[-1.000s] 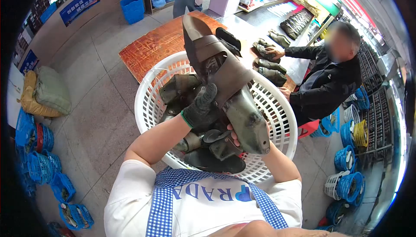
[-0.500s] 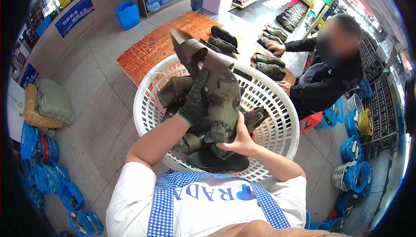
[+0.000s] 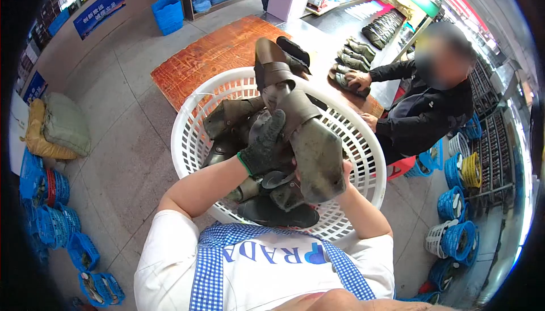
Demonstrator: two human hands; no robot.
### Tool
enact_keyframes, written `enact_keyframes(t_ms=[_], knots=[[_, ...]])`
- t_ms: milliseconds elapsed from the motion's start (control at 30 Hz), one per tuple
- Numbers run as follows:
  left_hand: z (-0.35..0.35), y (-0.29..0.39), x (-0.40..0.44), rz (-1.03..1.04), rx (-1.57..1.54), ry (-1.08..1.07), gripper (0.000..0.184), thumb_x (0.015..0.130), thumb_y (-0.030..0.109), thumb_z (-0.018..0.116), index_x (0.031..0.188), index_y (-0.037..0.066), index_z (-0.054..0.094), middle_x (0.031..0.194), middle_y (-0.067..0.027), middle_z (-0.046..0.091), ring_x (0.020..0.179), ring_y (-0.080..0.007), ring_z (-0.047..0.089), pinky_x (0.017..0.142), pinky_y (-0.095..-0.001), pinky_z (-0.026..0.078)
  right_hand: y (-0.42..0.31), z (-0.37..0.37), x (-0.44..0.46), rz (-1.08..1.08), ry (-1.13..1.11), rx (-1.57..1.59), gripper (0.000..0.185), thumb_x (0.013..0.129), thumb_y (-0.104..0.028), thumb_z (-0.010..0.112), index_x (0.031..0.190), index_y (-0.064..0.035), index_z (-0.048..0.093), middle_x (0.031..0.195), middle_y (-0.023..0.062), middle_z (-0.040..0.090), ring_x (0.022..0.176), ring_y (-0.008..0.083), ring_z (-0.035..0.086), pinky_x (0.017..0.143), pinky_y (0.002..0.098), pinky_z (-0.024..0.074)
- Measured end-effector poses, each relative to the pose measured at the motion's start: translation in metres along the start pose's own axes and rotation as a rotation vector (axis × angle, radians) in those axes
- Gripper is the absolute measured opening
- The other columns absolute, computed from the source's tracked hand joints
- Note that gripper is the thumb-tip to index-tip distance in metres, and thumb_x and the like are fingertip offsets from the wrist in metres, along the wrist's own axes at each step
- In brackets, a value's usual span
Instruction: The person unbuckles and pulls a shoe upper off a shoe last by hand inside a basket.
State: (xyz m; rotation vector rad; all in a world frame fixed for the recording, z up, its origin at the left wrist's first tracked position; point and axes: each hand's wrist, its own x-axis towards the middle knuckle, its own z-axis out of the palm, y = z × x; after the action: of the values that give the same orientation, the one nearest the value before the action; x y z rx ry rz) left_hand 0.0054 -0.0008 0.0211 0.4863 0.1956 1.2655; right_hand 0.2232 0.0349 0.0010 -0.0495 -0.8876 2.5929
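Observation:
Above a white plastic basket (image 3: 180, 140), a camouflage shoe (image 3: 318, 160) is tilted with its broad end towards me. Another camouflage shoe (image 3: 273, 72) with a brown sole or lining overlaps its far end; whether the two are joined I cannot tell. My left hand (image 3: 265, 145), in a dark glove with a green cuff, is closed on their left side. On the right, my bare right hand (image 3: 347, 173) grips the nearer shoe's edge, its fingers mostly hidden behind it. More shoes lie heaped in the basket, including a dark one (image 3: 278, 212) at the near rim.
Beyond the basket is a reddish-brown board (image 3: 198, 55) beside a metal-topped bench (image 3: 323, 27) with rows of shoes. A person in black (image 3: 426, 112) handles shoes at the right. Blue baskets (image 3: 57, 226) line the left side, more stand right. Sacks (image 3: 65, 126) lie left.
The held shoes have turned and swung right, the near end coming towards me. My right hand has moved right, behind the shoe. The other person's hand has shifted to the nearer pair.

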Motion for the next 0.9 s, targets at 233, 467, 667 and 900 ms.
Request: enact_keyframes(t_ms=[233,467,667,900], knots=[[0.006,0.031,-0.003,-0.053,-0.198,0.151,0.086,0.09,0.072,0.056,0.15,0.012,0.044,0.146,-0.0112,0.053,0.133,-0.0303,0.051,0.117,-0.0479,0.036,0.003,0.01,0.007,-0.023,0.235,-0.248,0.067,0.095,-0.039,0.066,0.146,-0.0016,0.044,0.138,0.0164,0.057,0.127,0.0258,0.056,0.112,0.0435,0.0431],[0.018,0.028,-0.007,0.038,0.026,0.197,0.072,0.095,0.064,0.057,0.143,0.01,0.05,0.137,-0.0117,0.059,0.126,-0.0246,0.056,0.109,-0.0426,0.045,0.011,0.015,0.014,-0.136,0.348,-0.837,0.076,0.08,-0.015,0.085,0.143,-0.0004,0.045,0.132,0.0083,0.06,0.121,0.0156,0.055,0.107,0.0337,0.0416],[0.004,0.01,-0.007,0.363,1.019,0.298,0.049,0.104,0.041,0.054,0.138,0.005,0.054,0.133,-0.0124,0.062,0.119,-0.0266,0.06,0.104,-0.0432,0.048,0.008,0.009,0.013,-0.27,0.4,-0.9,0.067,0.08,-0.009,0.082,0.137,0.0006,0.049,0.128,0.0078,0.062,0.116,0.0166,0.058,0.104,0.0332,0.0445],[-0.059,-0.027,-0.01,0.621,1.877,0.108,0.038,0.107,0.025,0.046,0.135,0.003,0.057,0.132,-0.0203,0.059,0.12,-0.0348,0.058,0.105,-0.0451,0.045,0.011,-0.005,0.01,-0.203,0.496,-0.463,0.058,0.087,-0.012,0.075,0.137,-0.0003,0.048,0.126,0.013,0.064,0.114,0.0266,0.064,0.098,0.0441,0.0541]])
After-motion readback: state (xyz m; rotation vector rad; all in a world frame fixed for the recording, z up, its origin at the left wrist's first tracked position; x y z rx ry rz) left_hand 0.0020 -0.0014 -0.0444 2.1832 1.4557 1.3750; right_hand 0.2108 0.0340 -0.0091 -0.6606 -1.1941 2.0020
